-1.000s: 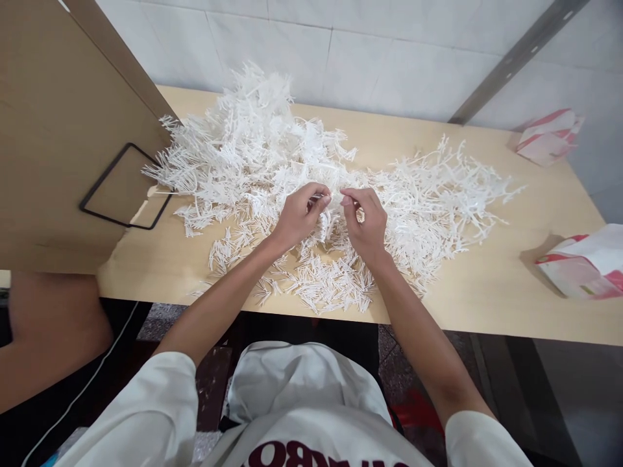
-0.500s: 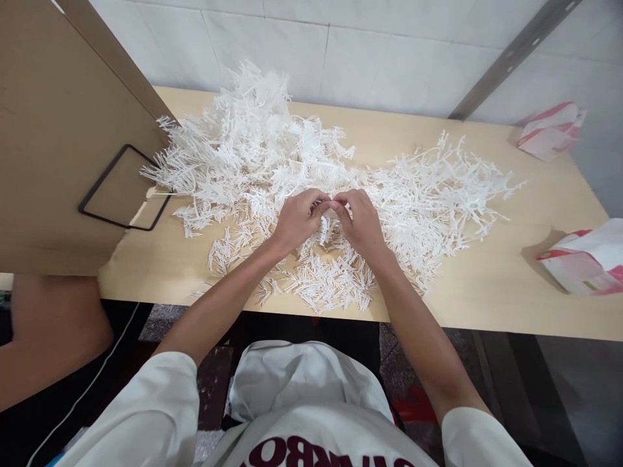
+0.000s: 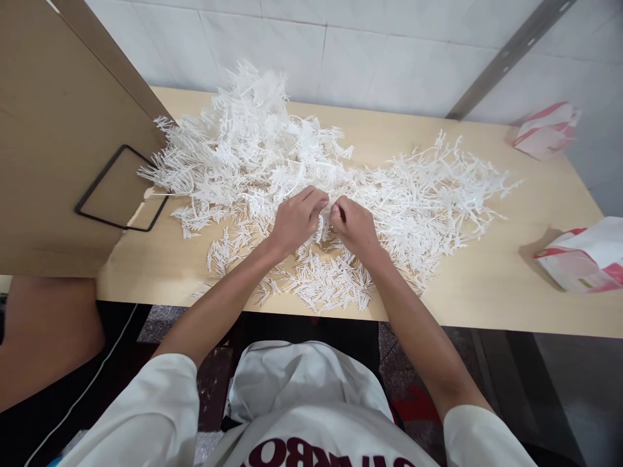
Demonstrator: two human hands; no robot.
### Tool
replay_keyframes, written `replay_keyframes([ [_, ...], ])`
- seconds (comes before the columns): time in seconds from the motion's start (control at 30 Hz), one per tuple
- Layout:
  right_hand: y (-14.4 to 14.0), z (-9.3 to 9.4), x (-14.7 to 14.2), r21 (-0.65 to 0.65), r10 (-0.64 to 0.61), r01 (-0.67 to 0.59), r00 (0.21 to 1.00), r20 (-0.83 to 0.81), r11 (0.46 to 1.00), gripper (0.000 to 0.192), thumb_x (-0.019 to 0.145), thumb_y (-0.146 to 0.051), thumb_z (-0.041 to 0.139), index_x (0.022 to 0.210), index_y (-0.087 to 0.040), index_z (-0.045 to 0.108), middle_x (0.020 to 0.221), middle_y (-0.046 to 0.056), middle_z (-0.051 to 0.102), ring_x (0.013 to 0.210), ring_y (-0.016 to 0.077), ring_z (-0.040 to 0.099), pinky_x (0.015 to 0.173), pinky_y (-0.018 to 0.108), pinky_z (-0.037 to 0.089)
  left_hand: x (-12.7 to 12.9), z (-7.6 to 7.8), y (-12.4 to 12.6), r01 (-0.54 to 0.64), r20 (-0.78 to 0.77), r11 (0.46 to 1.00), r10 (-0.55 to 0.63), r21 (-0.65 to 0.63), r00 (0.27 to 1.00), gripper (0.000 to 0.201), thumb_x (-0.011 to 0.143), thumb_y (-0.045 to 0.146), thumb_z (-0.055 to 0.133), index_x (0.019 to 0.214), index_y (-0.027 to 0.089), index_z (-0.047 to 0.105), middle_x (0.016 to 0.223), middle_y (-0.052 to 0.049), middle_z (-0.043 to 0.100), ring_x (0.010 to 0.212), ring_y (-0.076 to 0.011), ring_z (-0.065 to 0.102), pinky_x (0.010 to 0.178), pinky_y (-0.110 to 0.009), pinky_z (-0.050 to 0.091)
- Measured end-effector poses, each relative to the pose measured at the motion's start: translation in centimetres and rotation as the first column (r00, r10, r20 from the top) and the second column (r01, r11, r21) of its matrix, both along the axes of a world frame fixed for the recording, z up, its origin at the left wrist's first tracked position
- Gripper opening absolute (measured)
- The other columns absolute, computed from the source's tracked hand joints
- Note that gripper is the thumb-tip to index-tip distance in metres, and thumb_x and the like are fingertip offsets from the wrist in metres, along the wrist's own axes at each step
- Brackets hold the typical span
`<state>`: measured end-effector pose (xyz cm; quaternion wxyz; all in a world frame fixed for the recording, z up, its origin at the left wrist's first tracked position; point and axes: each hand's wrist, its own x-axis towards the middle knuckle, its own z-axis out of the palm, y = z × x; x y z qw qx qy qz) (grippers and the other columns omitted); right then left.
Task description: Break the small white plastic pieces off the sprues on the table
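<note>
My left hand [image 3: 300, 219] is closed in a pinch above the middle of the table. White strands of a branched plastic piece [image 3: 324, 224] show at its fingertips. Just to the right, my right hand [image 3: 355, 226] is curled shut, its thumb against the fingers; whatever it grips is too small or hidden to make out. A narrow gap separates the two hands. Behind and left of them rises a tall heap of white branched plastic pieces [image 3: 243, 136]. More branched pieces [image 3: 438, 188] spread to the right. Short loose white sticks [image 3: 331, 282] lie in front, near the table edge.
The pale table [image 3: 487, 285] runs along a tiled wall [image 3: 389, 58]. A brown board [image 3: 63, 149] with a black rectangular frame [image 3: 80, 207] stands at the left. Two red-and-white bags [image 3: 548, 130] are at the right. Another person's bare limb [image 3: 51, 331] shows at lower left.
My fingertips were touching and have now parted slightly. My right hand has turned inward and its fingers have curled more. The view has shifted a little.
</note>
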<state>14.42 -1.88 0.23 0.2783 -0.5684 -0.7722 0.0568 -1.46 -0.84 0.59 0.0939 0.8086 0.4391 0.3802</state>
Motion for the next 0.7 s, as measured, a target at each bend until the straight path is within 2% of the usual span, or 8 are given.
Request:
replay_keyframes([
  [0.13, 0.1, 0.1, 0.4, 0.041, -0.007, 0.014, 0.984, -0.176, 0.999, 0.018, 0.093, -0.034, 0.042, 0.087, -0.022, 0.054, 0.080, 0.002, 0.061, 0.069, 0.0140, 0.051, 0.063, 0.029, 0.038, -0.1, -0.1, 0.7, 0.081, 0.241, 0.985, -0.042, -0.153, 0.970, 0.019, 0.096, 0.036, 0.043, 0.102, 0.021, 0.055, 0.095, -0.003, 0.066, 0.078, -0.0107, 0.060, 0.068, -0.025, 0.047],
  [0.27, 0.2, 0.1, 0.6, 0.123, 0.107, -0.076, 0.955, -0.276, 0.990, 0.021, 0.094, -0.028, 0.040, 0.102, -0.023, 0.059, 0.099, 0.006, 0.064, 0.088, 0.0160, 0.058, 0.074, 0.031, 0.046, -0.2, 0.0, 1.3, 0.149, 0.367, 0.964, -0.059, -0.221, 0.928, 0.024, 0.096, 0.038, 0.044, 0.113, 0.023, 0.048, 0.096, -0.005, 0.064, 0.080, -0.0101, 0.063, 0.066, -0.022, 0.050],
  [0.4, 0.1, 0.3, 0.7, 0.118, 0.207, -0.180, 0.934, -0.290, 0.977, 0.026, 0.097, -0.035, 0.038, 0.103, -0.024, 0.061, 0.100, 0.005, 0.065, 0.094, 0.0170, 0.060, 0.080, 0.034, 0.049, -0.3, 0.2, 1.3, 0.166, 0.378, 0.964, -0.077, -0.209, 0.923, 0.037, 0.093, 0.052, 0.043, 0.116, 0.023, 0.044, 0.108, -0.008, 0.063, 0.088, -0.0104, 0.064, 0.072, -0.022, 0.051],
  [0.5, 0.1, 0.4, 0.7, 0.100, 0.265, -0.247, 0.926, -0.269, 0.964, 0.027, 0.095, -0.043, 0.043, 0.095, -0.024, 0.061, 0.093, 0.004, 0.064, 0.084, 0.0154, 0.060, 0.075, 0.032, 0.050, -0.3, 0.4, 1.2, 0.171, 0.420, 0.961, -0.066, -0.216, 0.905, 0.041, 0.090, 0.056, 0.045, 0.116, 0.025, 0.042, 0.119, -0.009, 0.060, 0.085, -0.0091, 0.063, 0.073, -0.023, 0.051],
  [0.6, 0.1, 0.4, 0.6, 0.122, 0.267, -0.243, 0.929, -0.256, 0.962, 0.028, 0.091, -0.048, 0.051, 0.083, -0.022, 0.060, 0.088, 0.003, 0.062, 0.077, 0.0137, 0.058, 0.070, 0.030, 0.050, -0.2, 0.6, 1.0, 0.178, 0.473, 0.956, -0.048, -0.234, 0.880, 0.038, 0.091, 0.053, 0.048, 0.115, 0.025, 0.042, 0.124, -0.009, 0.058, 0.082, -0.0076, 0.063, 0.072, -0.023, 0.052],
  [0.7, 0.0, 0.6, 0.6, 0.115, 0.219, -0.192, 0.924, -0.313, 0.975, 0.026, 0.091, -0.047, 0.050, 0.087, -0.023, 0.059, 0.092, 0.003, 0.062, 0.079, 0.0134, 0.058, 0.072, 0.030, 0.050, -0.2, 1.1, 1.0, 0.185, 0.497, 0.946, -0.029, -0.266, 0.867, 0.030, 0.096, 0.049, 0.041, 0.114, 0.025, 0.043, 0.121, -0.009, 0.059, 0.084, -0.0079, 0.063, 0.070, -0.022, 0.052],
])
